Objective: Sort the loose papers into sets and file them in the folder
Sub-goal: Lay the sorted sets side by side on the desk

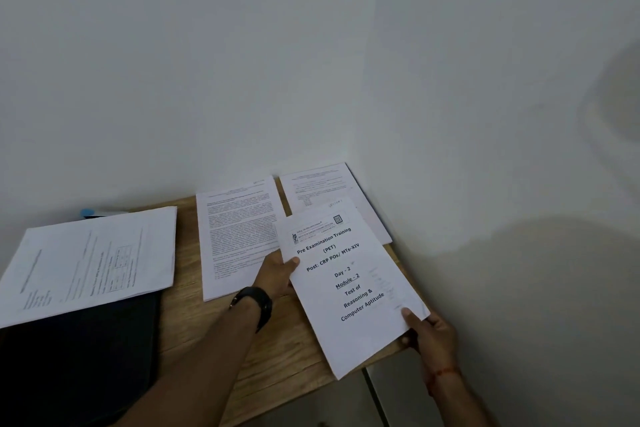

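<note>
Both my hands hold a white title-page sheet (349, 284) printed "Pre Examination Training", tilted above the table's right side. My left hand (277, 274), a black watch on its wrist, grips the sheet's left edge. My right hand (429, 333) pinches its lower right corner. A text-filled page (235, 236) lies flat behind my left hand. Another printed set (322, 189) rests in the far right corner, partly under the held sheet. At the left a spread of papers (93, 260) lies on top of a black folder (76, 357).
The wooden table (263, 350) stands in a corner of white walls, which close in behind and to the right. A small blue object (90, 212) peeks out behind the left papers. Beyond the table's front right edge is grey floor (349, 402).
</note>
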